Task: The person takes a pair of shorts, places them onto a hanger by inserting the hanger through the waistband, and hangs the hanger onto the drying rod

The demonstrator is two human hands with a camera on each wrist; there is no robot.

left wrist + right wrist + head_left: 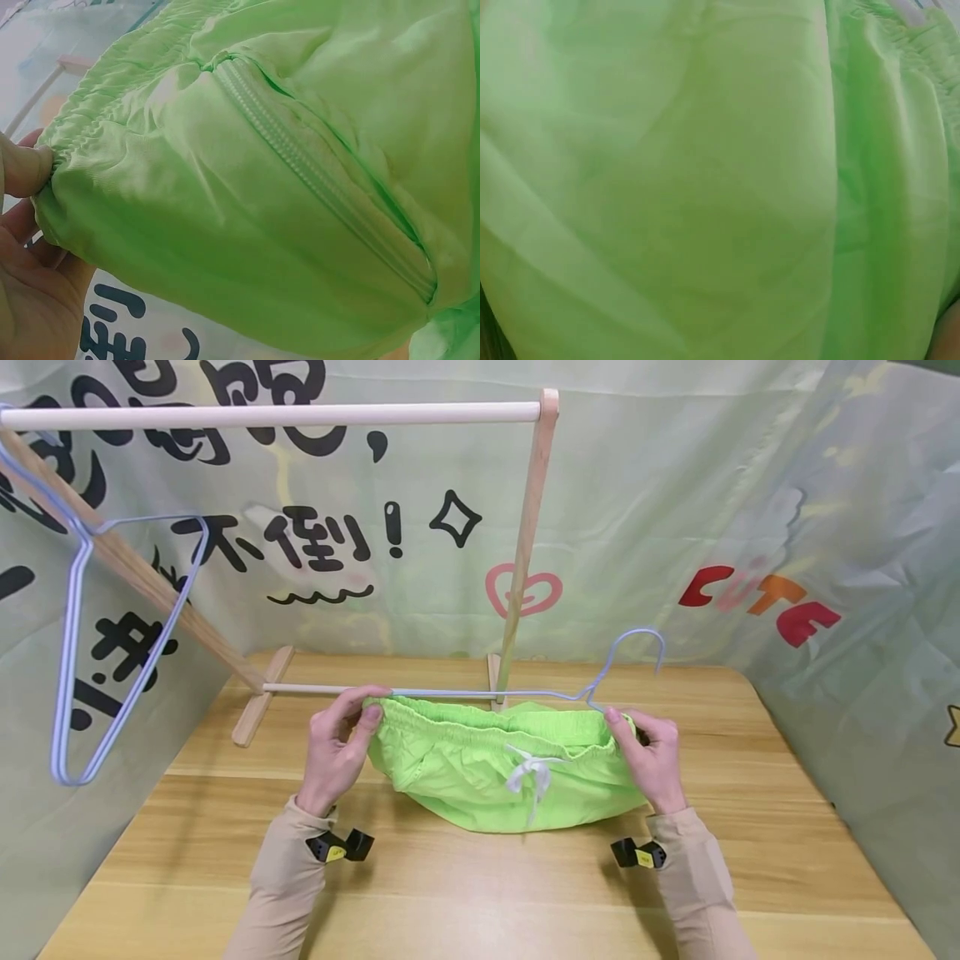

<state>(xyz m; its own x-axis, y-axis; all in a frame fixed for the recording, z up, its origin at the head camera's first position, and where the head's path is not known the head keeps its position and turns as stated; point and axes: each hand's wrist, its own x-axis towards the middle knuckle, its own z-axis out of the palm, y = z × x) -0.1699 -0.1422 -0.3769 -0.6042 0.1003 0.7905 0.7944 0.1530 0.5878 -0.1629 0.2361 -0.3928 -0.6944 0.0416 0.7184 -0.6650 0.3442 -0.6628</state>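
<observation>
Bright green shorts (480,777) with a gathered elastic waistband and a white drawstring (534,772) tied in a bow hang between both hands above the table. My left hand (341,747) pinches the left end of the waistband, thumb in front. At the other end, my right hand (652,756) grips the waistband with its thumb on the near side. A pale blue hanger (487,694) runs along the far edge of the waist, hook up at the right; its lower part is hidden by the cloth. The left wrist view shows a stitched pocket opening (322,180). Green fabric (705,165) nearly fills the right wrist view.
A clothes rack with a white top rail (300,416) and wooden posts (525,527) stands behind the shorts. Another blue hanger (71,652) hangs from it at the left. The wooden table (480,902) ends against printed cloth walls (637,527).
</observation>
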